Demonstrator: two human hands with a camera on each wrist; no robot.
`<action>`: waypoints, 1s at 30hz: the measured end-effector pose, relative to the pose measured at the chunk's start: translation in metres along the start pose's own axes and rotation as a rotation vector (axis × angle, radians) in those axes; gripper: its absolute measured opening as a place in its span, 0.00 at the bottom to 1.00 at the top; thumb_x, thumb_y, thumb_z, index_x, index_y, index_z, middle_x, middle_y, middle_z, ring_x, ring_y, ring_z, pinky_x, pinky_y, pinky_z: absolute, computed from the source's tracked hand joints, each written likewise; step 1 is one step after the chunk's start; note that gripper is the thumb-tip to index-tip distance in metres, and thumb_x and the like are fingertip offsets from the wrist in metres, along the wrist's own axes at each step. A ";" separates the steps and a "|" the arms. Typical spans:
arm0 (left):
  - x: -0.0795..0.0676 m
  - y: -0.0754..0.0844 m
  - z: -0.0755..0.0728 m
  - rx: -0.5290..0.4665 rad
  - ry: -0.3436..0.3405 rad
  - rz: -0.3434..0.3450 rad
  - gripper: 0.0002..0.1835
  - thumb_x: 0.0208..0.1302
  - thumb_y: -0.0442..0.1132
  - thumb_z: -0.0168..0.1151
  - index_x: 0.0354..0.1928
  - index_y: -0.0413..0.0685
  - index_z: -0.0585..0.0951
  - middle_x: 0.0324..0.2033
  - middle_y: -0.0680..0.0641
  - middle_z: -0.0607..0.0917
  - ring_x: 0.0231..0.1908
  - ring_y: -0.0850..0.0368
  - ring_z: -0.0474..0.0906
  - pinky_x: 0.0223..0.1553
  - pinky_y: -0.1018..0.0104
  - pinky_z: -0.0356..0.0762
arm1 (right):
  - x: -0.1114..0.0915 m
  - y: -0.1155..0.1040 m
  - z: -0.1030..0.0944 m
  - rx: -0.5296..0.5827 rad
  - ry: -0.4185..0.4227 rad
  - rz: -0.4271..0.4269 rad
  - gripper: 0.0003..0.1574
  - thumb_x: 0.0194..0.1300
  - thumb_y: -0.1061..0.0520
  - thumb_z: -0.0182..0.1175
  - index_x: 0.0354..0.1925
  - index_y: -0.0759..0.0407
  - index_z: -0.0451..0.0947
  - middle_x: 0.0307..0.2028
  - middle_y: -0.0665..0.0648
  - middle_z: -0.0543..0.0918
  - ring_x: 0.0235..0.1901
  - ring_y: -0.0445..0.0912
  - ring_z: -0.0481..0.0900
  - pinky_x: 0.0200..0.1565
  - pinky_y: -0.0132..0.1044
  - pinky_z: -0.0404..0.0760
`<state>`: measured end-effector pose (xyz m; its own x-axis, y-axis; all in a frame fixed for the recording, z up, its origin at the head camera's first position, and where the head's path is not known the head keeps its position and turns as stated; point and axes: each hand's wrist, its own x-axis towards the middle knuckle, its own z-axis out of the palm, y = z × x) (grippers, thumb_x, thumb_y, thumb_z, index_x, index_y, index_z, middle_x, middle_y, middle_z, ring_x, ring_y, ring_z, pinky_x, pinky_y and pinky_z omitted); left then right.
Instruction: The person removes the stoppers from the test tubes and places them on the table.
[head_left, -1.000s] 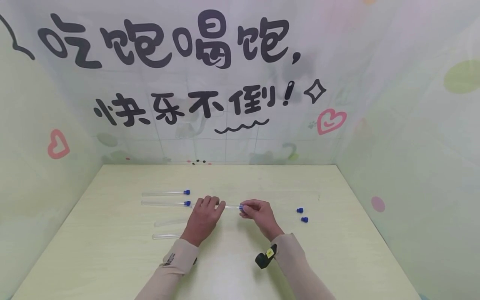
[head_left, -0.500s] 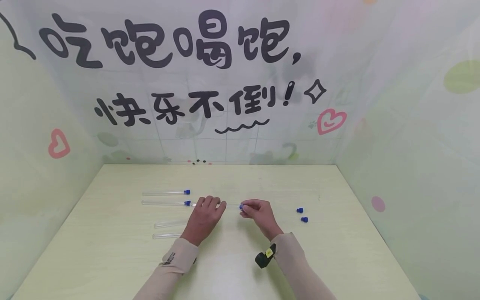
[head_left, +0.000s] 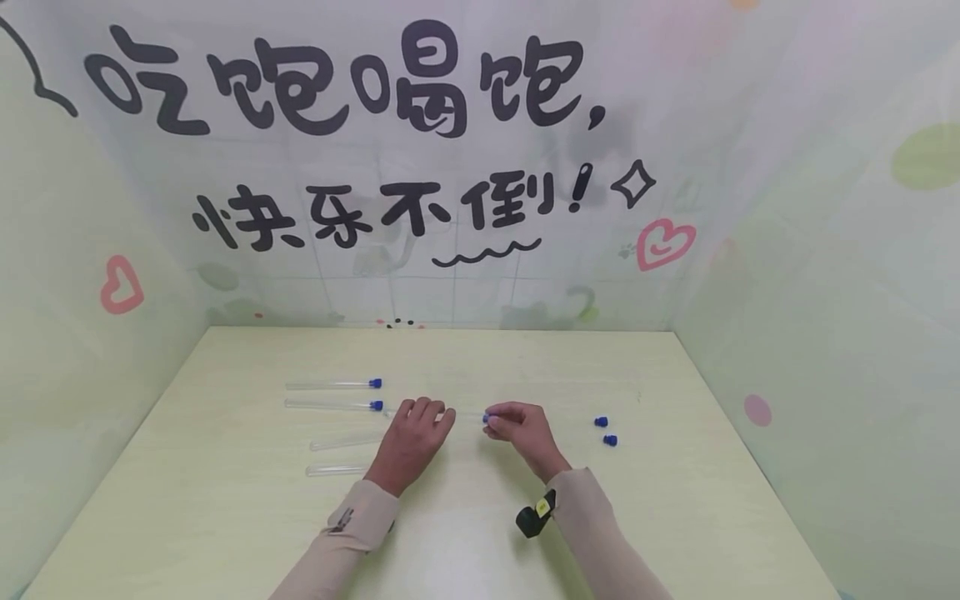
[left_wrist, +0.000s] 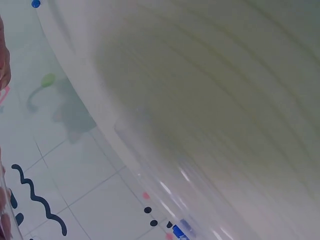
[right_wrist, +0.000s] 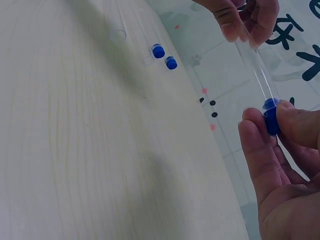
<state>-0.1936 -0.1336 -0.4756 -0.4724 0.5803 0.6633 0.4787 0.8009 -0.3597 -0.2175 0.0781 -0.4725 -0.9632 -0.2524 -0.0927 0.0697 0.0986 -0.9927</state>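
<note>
Over the middle of the table, my left hand [head_left: 411, 442] grips a clear test tube [right_wrist: 261, 75] that lies roughly level in the head view. My right hand [head_left: 525, 433] pinches a blue cap [right_wrist: 271, 120] between thumb and fingers at the tube's right end. In the right wrist view the cap's narrower part sits in the tube mouth; how firmly, I cannot tell. The left wrist view catches only a sliver of a hand at its left edge.
Left of the hands lie two test tubes with blue caps [head_left: 377, 406]. Nearer to me are two clear tubes [head_left: 333, 470], their right ends hidden behind the left hand. Two loose blue caps [head_left: 602, 422] lie to the right. Printed cloth walls [head_left: 480, 292] enclose the table.
The head view has shifted slightly. Both hands keep nearly the same place and grip on the tube and the cap.
</note>
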 end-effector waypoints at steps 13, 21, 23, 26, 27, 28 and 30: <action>0.002 0.007 0.003 -0.059 -0.077 -0.047 0.10 0.64 0.26 0.51 0.41 0.43 0.79 0.36 0.44 0.83 0.37 0.50 0.80 0.38 0.60 0.78 | -0.008 -0.007 -0.002 -0.069 0.028 -0.126 0.13 0.63 0.70 0.57 0.46 0.75 0.75 0.42 0.69 0.82 0.40 0.50 0.85 0.46 0.36 0.82; 0.001 0.005 0.006 -0.058 -0.045 -0.054 0.29 0.74 0.29 0.20 0.40 0.42 0.79 0.34 0.44 0.83 0.35 0.50 0.80 0.35 0.60 0.77 | 0.003 0.005 0.002 -0.072 0.051 -0.165 0.12 0.62 0.70 0.57 0.45 0.76 0.75 0.41 0.69 0.81 0.40 0.53 0.84 0.45 0.33 0.82; 0.001 0.006 0.006 -0.063 -0.047 -0.053 0.29 0.74 0.29 0.20 0.40 0.42 0.79 0.34 0.44 0.83 0.35 0.50 0.80 0.35 0.60 0.77 | 0.002 0.006 0.001 -0.072 0.048 -0.154 0.13 0.63 0.70 0.57 0.46 0.76 0.74 0.41 0.69 0.81 0.40 0.53 0.84 0.45 0.34 0.82; 0.002 0.007 0.005 -0.077 -0.060 -0.051 0.22 0.72 0.27 0.30 0.40 0.42 0.79 0.35 0.44 0.83 0.36 0.50 0.80 0.36 0.60 0.77 | -0.001 0.003 0.000 -0.068 0.043 -0.143 0.13 0.63 0.71 0.56 0.46 0.77 0.74 0.42 0.71 0.80 0.41 0.54 0.84 0.45 0.34 0.82; 0.002 0.007 0.005 -0.082 -0.065 -0.051 0.18 0.70 0.27 0.36 0.40 0.42 0.79 0.35 0.44 0.83 0.36 0.50 0.80 0.36 0.60 0.77 | -0.003 0.000 -0.001 -0.061 0.040 -0.135 0.13 0.63 0.71 0.56 0.46 0.78 0.73 0.42 0.71 0.80 0.41 0.53 0.84 0.45 0.34 0.82; 0.002 0.008 0.005 -0.089 -0.069 -0.052 0.14 0.68 0.26 0.42 0.40 0.42 0.79 0.35 0.44 0.83 0.36 0.50 0.80 0.36 0.60 0.77 | -0.005 -0.004 -0.001 -0.061 0.039 -0.127 0.14 0.63 0.71 0.56 0.46 0.78 0.73 0.42 0.71 0.80 0.40 0.53 0.84 0.45 0.34 0.82; 0.003 0.009 0.006 -0.102 -0.075 -0.053 0.09 0.61 0.27 0.52 0.40 0.42 0.79 0.35 0.44 0.83 0.36 0.50 0.80 0.36 0.60 0.77 | -0.010 -0.010 -0.001 -0.064 0.034 -0.106 0.14 0.63 0.71 0.56 0.47 0.77 0.73 0.42 0.71 0.80 0.40 0.51 0.84 0.45 0.34 0.82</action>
<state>-0.1945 -0.1239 -0.4810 -0.5511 0.5502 0.6273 0.5224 0.8137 -0.2548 -0.2083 0.0806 -0.4616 -0.9727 -0.2315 0.0160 -0.0482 0.1345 -0.9897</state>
